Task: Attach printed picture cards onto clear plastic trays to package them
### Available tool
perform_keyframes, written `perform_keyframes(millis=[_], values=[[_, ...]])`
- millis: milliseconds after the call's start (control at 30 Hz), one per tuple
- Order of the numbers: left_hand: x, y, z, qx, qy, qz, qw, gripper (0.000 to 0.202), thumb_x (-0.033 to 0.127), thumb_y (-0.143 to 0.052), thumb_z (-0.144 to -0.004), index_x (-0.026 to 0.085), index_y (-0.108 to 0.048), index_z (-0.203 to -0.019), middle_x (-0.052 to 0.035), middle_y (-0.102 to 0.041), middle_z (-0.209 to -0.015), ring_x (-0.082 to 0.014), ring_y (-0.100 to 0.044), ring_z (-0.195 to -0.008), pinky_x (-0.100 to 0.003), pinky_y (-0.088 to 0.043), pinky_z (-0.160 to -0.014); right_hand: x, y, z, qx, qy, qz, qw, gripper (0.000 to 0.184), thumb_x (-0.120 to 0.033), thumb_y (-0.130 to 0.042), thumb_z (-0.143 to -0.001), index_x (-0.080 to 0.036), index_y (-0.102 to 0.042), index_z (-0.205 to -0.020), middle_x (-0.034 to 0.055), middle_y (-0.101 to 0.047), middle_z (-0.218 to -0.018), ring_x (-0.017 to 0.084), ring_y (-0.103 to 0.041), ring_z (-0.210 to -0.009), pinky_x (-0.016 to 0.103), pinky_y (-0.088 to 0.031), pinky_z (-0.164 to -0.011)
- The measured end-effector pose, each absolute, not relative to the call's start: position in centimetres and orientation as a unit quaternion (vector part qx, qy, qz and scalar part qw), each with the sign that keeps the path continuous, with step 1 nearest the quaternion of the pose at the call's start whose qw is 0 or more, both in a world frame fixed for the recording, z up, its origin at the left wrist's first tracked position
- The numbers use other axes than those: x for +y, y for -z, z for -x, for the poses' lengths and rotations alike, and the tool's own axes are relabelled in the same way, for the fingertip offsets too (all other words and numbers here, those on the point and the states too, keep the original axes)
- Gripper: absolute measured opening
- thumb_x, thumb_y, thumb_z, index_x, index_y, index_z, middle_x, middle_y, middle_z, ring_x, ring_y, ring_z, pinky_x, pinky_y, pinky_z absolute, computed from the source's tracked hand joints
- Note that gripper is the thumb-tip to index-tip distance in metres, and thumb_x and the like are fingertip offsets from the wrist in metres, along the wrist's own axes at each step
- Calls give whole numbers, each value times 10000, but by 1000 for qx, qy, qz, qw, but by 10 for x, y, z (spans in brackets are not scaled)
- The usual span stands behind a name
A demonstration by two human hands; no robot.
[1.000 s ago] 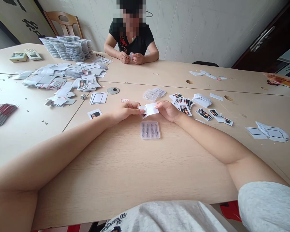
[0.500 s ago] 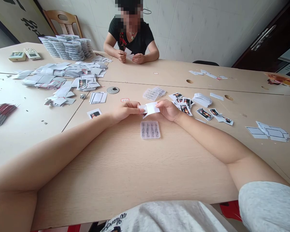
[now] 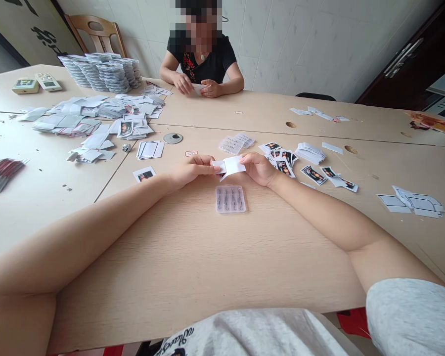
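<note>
The head view looks down a pale wood-grain table (image 3: 193,257) at two bare forearms reaching forward. The left hand (image 3: 193,168) and the right hand (image 3: 258,169) are close together without touching, each pinching one end of a white paper card (image 3: 232,166) between thumb and fingers. The card is held up off the table, and a dark printed edge shows under its left end.

A clear plastic case (image 3: 230,199) lies flat on the table just below the card, untouched, with four dark hook-shaped items inside. Beyond the case sits a small group of clear packets (image 3: 232,145). To the right of the case is a loose scatter of photo-printed cards (image 3: 284,160), beside a stack of white slips (image 3: 310,153). To the left of the case lie a single photo card (image 3: 144,174), a round metal grommet (image 3: 172,138) and heaps of white paper cards (image 3: 96,111). Stacked clear trays (image 3: 100,69) stand further left and far beyond the case. Straight across the table from it, a co-worker in a black top (image 3: 202,64) holds a white slip (image 3: 198,88) between both hands.
</note>
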State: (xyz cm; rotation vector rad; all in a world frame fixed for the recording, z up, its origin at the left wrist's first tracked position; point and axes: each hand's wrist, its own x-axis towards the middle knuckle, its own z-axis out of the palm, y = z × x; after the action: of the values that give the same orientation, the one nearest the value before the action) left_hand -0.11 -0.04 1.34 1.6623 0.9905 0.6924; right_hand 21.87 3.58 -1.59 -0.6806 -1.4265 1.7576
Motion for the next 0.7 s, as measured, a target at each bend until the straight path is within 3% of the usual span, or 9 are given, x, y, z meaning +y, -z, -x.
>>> perform_keyframes(millis=[433, 700], values=[[1, -14, 1, 402, -280, -701, 519, 273, 416, -644, -763, 167, -605, -659, 7, -574, -691, -143, -457, -747, -297, -301, -739, 35, 16, -218, -534, -686, 283, 405, 120, -233, -582, -625, -151, -526, -557, 12, -485, -633, 139, -452, -712, 285, -360, -724], [2, -12, 2, 404, -284, -703, 513, 285, 424, -641, -756, 158, -610, -658, -15, -608, -723, -150, -485, -735, -313, -321, -729, 33, 14, -218, -529, -693, 266, 411, 88, -212, -572, -644, -145, -575, -586, 11, -498, -648, 127, -450, -692, 271, -368, -720]])
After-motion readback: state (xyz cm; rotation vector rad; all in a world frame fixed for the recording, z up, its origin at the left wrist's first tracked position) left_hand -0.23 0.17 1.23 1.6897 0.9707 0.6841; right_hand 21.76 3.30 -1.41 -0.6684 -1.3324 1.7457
